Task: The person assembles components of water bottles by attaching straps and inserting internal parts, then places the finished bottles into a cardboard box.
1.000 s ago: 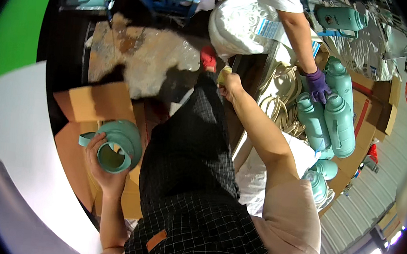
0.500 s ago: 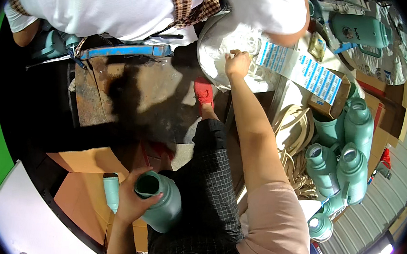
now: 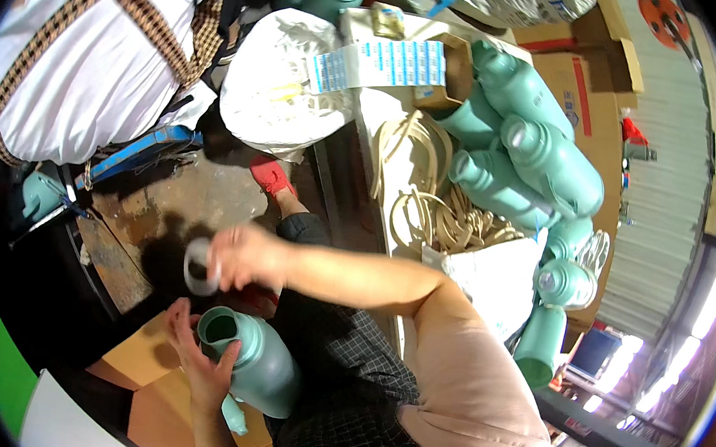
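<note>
A pale green thermos flask casing (image 3: 273,369) leans against my lap, its round mouth open toward the top. My left hand (image 3: 203,361) grips it at the neck, thumb on the near side and fingers on the far side. Above the mouth, my right hand (image 3: 248,258) pinches a white ring (image 3: 199,265), which is blurred by motion and apart from the casing. A white sack (image 3: 280,97) with pale rings inside stands beyond my right arm.
On the bench to the right lie coils of beige rubber strips (image 3: 414,169), several green flask casings (image 3: 555,164), and a brown box (image 3: 455,70) beside a blue-printed sheet (image 3: 402,62). A co-worker in a white shirt (image 3: 73,71) is at far left. A cardboard carton (image 3: 163,402) stands below my left hand.
My right hand has come from the sack to above the casing and now carries a white ring. The view has swung right. My left hand stays at the casing's neck.
</note>
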Motion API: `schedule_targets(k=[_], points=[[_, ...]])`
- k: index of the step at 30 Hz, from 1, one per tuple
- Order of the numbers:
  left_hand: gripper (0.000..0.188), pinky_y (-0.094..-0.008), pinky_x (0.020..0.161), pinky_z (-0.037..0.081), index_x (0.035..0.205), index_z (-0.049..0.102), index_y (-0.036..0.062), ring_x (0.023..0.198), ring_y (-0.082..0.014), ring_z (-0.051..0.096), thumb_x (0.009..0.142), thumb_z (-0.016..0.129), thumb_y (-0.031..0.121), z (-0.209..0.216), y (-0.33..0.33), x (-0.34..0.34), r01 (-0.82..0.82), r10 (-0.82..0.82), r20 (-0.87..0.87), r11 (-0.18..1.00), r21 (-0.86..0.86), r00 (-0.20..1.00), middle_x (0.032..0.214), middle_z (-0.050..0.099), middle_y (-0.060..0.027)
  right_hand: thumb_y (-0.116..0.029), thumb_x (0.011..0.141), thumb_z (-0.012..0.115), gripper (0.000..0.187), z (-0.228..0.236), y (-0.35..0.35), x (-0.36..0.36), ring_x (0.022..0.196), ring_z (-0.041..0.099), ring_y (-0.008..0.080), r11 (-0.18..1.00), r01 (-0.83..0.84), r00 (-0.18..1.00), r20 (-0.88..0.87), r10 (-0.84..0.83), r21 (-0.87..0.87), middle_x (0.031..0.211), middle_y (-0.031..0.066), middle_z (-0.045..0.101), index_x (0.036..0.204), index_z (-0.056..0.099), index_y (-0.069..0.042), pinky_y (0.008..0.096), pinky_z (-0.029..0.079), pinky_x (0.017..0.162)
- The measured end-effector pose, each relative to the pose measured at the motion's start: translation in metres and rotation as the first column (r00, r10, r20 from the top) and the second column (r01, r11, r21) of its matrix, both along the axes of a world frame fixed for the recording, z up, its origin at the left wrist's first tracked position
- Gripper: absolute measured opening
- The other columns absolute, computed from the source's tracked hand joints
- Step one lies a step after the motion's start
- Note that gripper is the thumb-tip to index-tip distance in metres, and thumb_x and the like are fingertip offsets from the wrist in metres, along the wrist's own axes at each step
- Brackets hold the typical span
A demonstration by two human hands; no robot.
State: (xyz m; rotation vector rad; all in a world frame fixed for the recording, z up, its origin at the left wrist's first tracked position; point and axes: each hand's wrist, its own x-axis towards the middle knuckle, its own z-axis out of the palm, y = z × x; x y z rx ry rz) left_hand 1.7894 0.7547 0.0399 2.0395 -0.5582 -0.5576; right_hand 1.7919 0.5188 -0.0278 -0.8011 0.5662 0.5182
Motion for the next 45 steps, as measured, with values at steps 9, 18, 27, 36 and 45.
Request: schedule_targets(k=[9, 18, 27, 36, 45], points=[[0.031, -0.0414, 0.089, 0.045, 0.091, 0.063, -0.0003, 0.101, -0.0315, 0.054, 0.075, 0.083, 0.017, 0.060, 0.057, -0.021, 0.097, -0.098, -0.023, 0.995, -0.037, 0.995, 0.102, 0.055, -0.0113, -0.019, 0.087, 0.073, 0.016, 0.101, 0.098, -0.058, 0.079, 0.066, 0.0283, 0.537, 0.399, 0.843, 0.528, 0.104, -0.743, 0.078, 0.0086, 0.066, 0.090, 0.066, -0.005, 0.0367, 0.051, 0.068], [0.029, -0.0422, 0.087, 0.043, 0.082, 0.061, 0.0031, 0.099, -0.0308, 0.051, 0.068, 0.085, 0.013, 0.097, 0.101, -0.033, 0.146, -0.143, 0.133, 0.989, -0.015, 0.981, 0.092, 0.060, -0.0075, -0.041, 0.080, 0.076, 0.035, 0.113, 0.112, -0.063, 0.090, 0.059, 0.0308, 0.639, 0.354, 0.098, 0.707, 0.700, -0.683, 0.089, 0.0083, 0.064, 0.080, 0.067, -0.007, 0.0433, 0.049, 0.082], [0.020, -0.0413, 0.093, 0.039, 0.080, 0.062, 0.0043, 0.099, -0.0312, 0.050, 0.069, 0.079, 0.005, 0.115, 0.125, -0.033, 0.183, -0.209, 0.200, 0.973, 0.144, 0.957, 0.088, 0.062, -0.0082, -0.043, 0.071, 0.079, 0.045, 0.129, 0.148, -0.046, 0.098, 0.067, 0.0346, 0.372, -0.160, 0.063, 0.367, 0.928, -0.914, 0.099, 0.0117, 0.068, 0.089, 0.069, -0.003, 0.0458, 0.053, 0.081], [0.023, -0.0407, 0.082, 0.044, 0.083, 0.065, 0.0000, 0.089, -0.0322, 0.054, 0.064, 0.076, -0.003, 0.121, 0.135, -0.034, 0.110, -0.155, 0.216, 0.973, 0.204, 0.964, 0.086, 0.059, -0.0110, -0.046, 0.067, 0.083, 0.050, 0.142, 0.152, -0.042, 0.095, 0.066, 0.0316, 0.435, 0.235, 0.059, 0.460, 0.886, -0.869, 0.093, 0.0114, 0.066, 0.085, 0.067, -0.002, 0.0414, 0.053, 0.078], [0.027, -0.0375, 0.079, 0.041, 0.075, 0.060, 0.0027, 0.087, -0.0265, 0.050, 0.059, 0.082, 0.001, 0.117, 0.142, -0.032, 0.077, -0.087, 0.076, 0.990, 0.117, 0.993, 0.081, 0.056, -0.0079, -0.041, 0.066, 0.084, 0.048, 0.138, 0.148, -0.037, 0.102, 0.064, 0.0323, 0.572, 0.156, -0.004, 0.579, 0.815, -0.805, 0.099, 0.0107, 0.069, 0.094, 0.073, -0.003, 0.0425, 0.052, 0.085]])
